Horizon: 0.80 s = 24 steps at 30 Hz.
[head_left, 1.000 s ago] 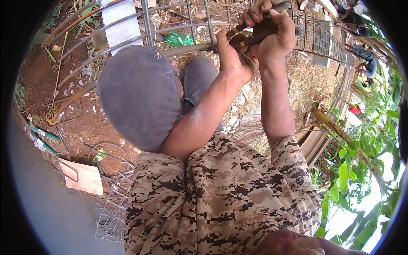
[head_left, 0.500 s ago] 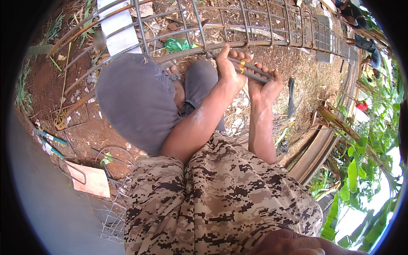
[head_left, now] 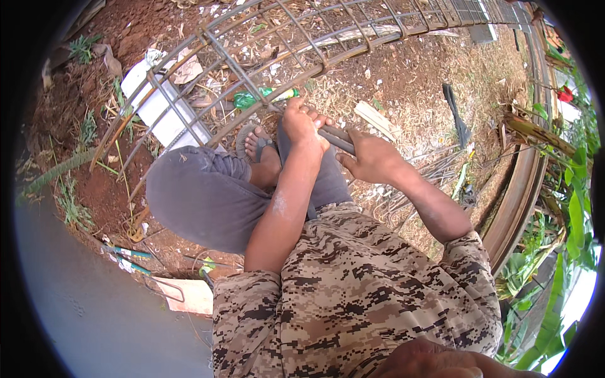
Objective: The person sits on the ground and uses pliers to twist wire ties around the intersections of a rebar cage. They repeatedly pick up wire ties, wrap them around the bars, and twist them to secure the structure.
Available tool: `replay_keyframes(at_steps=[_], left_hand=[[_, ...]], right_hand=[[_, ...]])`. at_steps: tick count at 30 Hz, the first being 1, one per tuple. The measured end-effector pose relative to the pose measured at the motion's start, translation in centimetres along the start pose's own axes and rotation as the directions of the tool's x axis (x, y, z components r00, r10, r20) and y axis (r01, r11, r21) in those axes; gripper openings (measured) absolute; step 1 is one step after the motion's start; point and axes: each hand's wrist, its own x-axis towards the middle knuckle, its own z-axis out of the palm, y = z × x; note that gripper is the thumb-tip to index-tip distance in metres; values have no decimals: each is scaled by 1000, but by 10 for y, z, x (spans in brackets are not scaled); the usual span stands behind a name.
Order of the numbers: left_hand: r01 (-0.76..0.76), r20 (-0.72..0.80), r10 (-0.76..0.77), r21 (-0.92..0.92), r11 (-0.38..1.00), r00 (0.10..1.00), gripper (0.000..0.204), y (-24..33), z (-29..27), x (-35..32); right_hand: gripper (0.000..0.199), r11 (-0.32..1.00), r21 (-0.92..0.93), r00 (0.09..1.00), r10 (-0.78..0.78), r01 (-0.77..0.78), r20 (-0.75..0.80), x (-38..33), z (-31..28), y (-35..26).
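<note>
My left hand (head_left: pixel 301 126) is closed round the grey handles of long-handled pincers (head_left: pixel 337 140). At the free end of those handles, my right hand (head_left: pixel 377 157) grips them with its thumb toward me. The jaw end lies by the lower bar of a steel rebar cage (head_left: pixel 322 65), close to its corner. My left fist hides most of the jaw, so I cannot tell what it bites on. Below the cage sits my bent knee in grey trousers (head_left: pixel 195 195), with my sandalled foot (head_left: pixel 259 148) beside it.
A green plastic bottle (head_left: pixel 249 99) and a white board (head_left: pixel 167 116) lie under the cage. Green-handled cutters (head_left: pixel 129 258) rest at the left near a pinkish board (head_left: pixel 189 296). A dark strip (head_left: pixel 455 116) and thin rods lie at the right, before a long metal beam (head_left: pixel 520 201).
My view has shifted, and the cage's near end corner now shows. Both hands are lower and nearer my body. My right hand has turned from palm up to back up on the handles.
</note>
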Motion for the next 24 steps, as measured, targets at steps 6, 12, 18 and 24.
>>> replay_keyframes(at_steps=[6, 12, 18, 24], left_hand=[[46, -51, -43, 67, 997, 998, 31, 2, -6, 3], [47, 82, -57, 116, 992, 995, 36, 7, -24, -12], [-11, 292, -22, 112, 994, 956, 33, -10, -51, 1], [-33, 404, -25, 136, 990, 914, 27, -9, -75, 9]], right_hand=[[55, 999, 5, 969, -42, 45, -244, 5, 34, 7], [44, 986, 163, 972, 76, -40, -220, 7, 56, -6], [43, 957, 283, 987, 104, -66, -123, 19, 73, 0], [42, 885, 459, 997, 51, -74, 63, 24, 68, 9]])
